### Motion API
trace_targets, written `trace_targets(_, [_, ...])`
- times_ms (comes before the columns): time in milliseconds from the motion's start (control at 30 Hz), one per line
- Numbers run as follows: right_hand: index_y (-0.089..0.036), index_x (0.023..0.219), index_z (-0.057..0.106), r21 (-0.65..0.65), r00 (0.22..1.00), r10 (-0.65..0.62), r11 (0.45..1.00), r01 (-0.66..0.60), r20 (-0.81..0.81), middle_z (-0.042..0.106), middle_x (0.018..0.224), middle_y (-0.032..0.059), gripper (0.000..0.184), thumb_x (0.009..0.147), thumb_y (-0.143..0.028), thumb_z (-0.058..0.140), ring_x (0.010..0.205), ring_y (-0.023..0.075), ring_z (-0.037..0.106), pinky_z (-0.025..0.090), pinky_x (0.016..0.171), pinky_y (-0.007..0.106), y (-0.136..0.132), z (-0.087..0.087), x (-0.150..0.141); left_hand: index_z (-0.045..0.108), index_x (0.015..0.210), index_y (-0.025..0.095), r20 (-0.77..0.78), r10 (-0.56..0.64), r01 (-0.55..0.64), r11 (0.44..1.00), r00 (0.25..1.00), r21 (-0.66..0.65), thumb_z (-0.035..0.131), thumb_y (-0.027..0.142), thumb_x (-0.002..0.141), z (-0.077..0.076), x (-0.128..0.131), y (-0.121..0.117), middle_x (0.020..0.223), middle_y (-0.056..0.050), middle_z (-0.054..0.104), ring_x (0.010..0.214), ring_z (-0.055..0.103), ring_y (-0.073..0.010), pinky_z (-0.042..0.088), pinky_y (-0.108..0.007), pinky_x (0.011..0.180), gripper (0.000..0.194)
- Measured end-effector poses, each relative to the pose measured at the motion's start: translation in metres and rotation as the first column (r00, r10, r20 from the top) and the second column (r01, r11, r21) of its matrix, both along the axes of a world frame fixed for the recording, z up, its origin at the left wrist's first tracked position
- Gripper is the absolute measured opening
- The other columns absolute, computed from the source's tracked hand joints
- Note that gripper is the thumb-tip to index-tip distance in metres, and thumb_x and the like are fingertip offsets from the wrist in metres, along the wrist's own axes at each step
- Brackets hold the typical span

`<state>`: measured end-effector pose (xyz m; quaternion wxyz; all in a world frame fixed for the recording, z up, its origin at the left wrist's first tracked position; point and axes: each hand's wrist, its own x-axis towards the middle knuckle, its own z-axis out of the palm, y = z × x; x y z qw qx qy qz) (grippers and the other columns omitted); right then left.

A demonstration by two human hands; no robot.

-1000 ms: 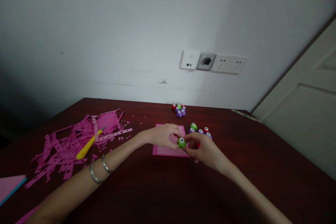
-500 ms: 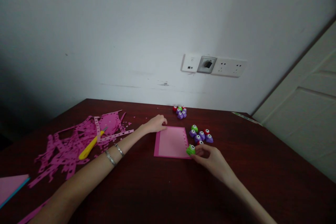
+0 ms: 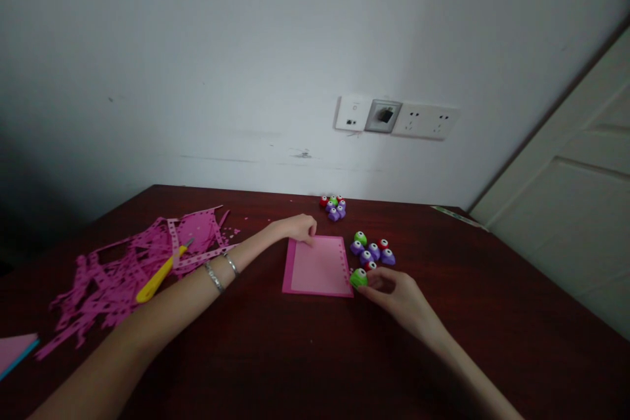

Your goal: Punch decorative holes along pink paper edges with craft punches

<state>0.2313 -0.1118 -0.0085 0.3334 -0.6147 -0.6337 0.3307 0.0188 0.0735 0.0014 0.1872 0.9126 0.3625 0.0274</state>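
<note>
A light pink paper sheet (image 3: 317, 269) lies on a darker pink sheet (image 3: 288, 279), whose border shows at the left and top. A row of small punched marks runs down the light sheet's right side. My left hand (image 3: 301, 228) is at the top edge, fingers curled and thumb on the paper. My right hand (image 3: 394, 290) pinches a green craft punch (image 3: 359, 277) with a white round top, by the sheets' lower right corner. Close behind it are a red punch (image 3: 370, 266), several purple punches (image 3: 365, 257) and another green punch (image 3: 360, 237).
More punches (image 3: 333, 208) cluster near the wall. On the left, a heap of punched pink paper strips (image 3: 123, 269) has a yellow-handled craft knife (image 3: 160, 279) on it. Pink and blue sheets (image 3: 14, 351) lie at the far left. A thin strip (image 3: 457, 216) lies at the back right.
The green punch has moved slightly off the sheets' right edge, still in my right hand. My left hand has shifted a little to the right along the top edge. The view has shifted slightly.
</note>
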Motion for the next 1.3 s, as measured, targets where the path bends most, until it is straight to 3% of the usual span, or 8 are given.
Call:
trace_targets(233, [-0.014,0.076,0.062,0.01,1.0,-0.018,1.0,0.018,0.02,0.067,0.074,0.0061,0.023,0.069,-0.036,0.063,0.069,0.0195,0.062,0.047,0.064,0.027,0.0,0.0,0.002,0.066,0.062,0.016,-0.151,-0.041,0.028,0.996,0.988,-0.088,0.066,0.027,0.058,0.01,0.006,0.007,0.06,-0.001,0.061,0.053,0.048,-0.0121,0.035,-0.024,0.053,0.012])
trace_targets(433, [-0.014,0.079,0.062,0.018,0.999,-0.03,0.999,0.029,0.019,0.067,0.076,0.0064,0.022,0.07,-0.034,0.063,0.071,0.0202,0.063,0.048,0.066,0.029,0.003,0.002,0.006,0.056,0.048,0.015,0.004,0.078,-0.075,0.974,0.997,-0.212,0.059,0.023,0.058,0.02,-0.013,-0.01,0.043,0.005,0.042,0.043,0.035,-0.0061,0.024,-0.02,0.043,0.013])
trace_targets(533, [-0.014,0.08,0.063,0.007,1.0,-0.019,1.0,0.019,0.003,0.068,0.077,0.0067,0.021,0.07,-0.032,0.063,0.072,0.0199,0.064,0.049,0.068,0.028,0.007,0.003,0.009,0.057,0.056,0.015,0.069,0.262,-0.217,0.896,0.962,-0.387,0.055,0.025,0.061,0.02,-0.037,-0.029,0.043,0.005,0.041,0.041,0.035,-0.0059,0.023,-0.019,0.04,0.011])
trace_targets(633, [-0.014,0.078,0.063,0.008,1.0,-0.003,1.0,0.003,0.015,0.068,0.077,0.0064,0.019,0.069,-0.031,0.064,0.073,0.0202,0.064,0.049,0.066,0.028,0.012,0.004,0.01,0.056,0.063,0.015,0.047,0.357,-0.281,0.804,0.933,-0.524,0.054,0.028,0.064,0.019,-0.062,-0.047,0.043,0.005,0.043,0.038,0.037,-0.0063,0.025,-0.018,0.038,0.013])
trace_targets(833, [-0.015,0.074,0.065,0.063,0.991,0.037,0.997,-0.046,0.13,0.068,0.076,0.0049,0.016,0.07,-0.03,0.062,0.07,0.0194,0.063,0.048,0.064,0.028,0.023,0.013,0.005,0.061,0.075,0.013,-0.136,0.209,-0.241,0.649,0.969,-0.721,0.049,0.053,0.072,0.028,-0.085,-0.054,0.061,-0.006,0.064,0.043,0.049,-0.0085,0.022,-0.017,0.035,0.041])
trace_targets(1067, [-0.016,0.076,0.065,0.085,0.981,0.057,0.994,-0.074,0.184,0.067,0.074,0.0048,0.015,0.068,-0.029,0.064,0.069,0.0186,0.062,0.049,0.064,0.029,0.029,0.008,-0.004,0.062,0.062,0.012,-0.033,0.318,-0.255,0.688,0.947,-0.679,0.063,0.044,0.064,0.019,-0.077,-0.04,0.05,-0.001,0.055,0.039,0.041,-0.0054,0.021,-0.018,0.037,0.033])
trace_targets(1200, [-0.015,0.076,0.066,0.086,0.983,0.079,0.992,-0.094,0.167,0.067,0.072,0.0053,0.016,0.068,-0.028,0.064,0.068,0.0182,0.062,0.05,0.063,0.028,0.032,0.0,-0.004,0.064,0.068,0.012,0.066,0.362,-0.221,0.693,0.93,-0.686,0.067,0.034,0.059,0.011,-0.076,-0.042,0.045,0.004,0.045,0.04,0.034,-0.0037,0.02,-0.018,0.038,0.024])
trace_targets(1300, [-0.015,0.077,0.067,0.086,0.983,0.072,0.992,-0.087,0.171,0.068,0.073,0.006,0.016,0.068,-0.027,0.064,0.067,0.0183,0.062,0.05,0.062,0.028,0.032,0.0,-0.008,0.065,0.072,0.013,0.076,0.4,-0.233,0.666,0.913,-0.708,0.068,0.031,0.056,0.009,-0.077,-0.043,0.046,0.005,0.044,0.042,0.034,-0.004,0.019,-0.019,0.04,0.025])
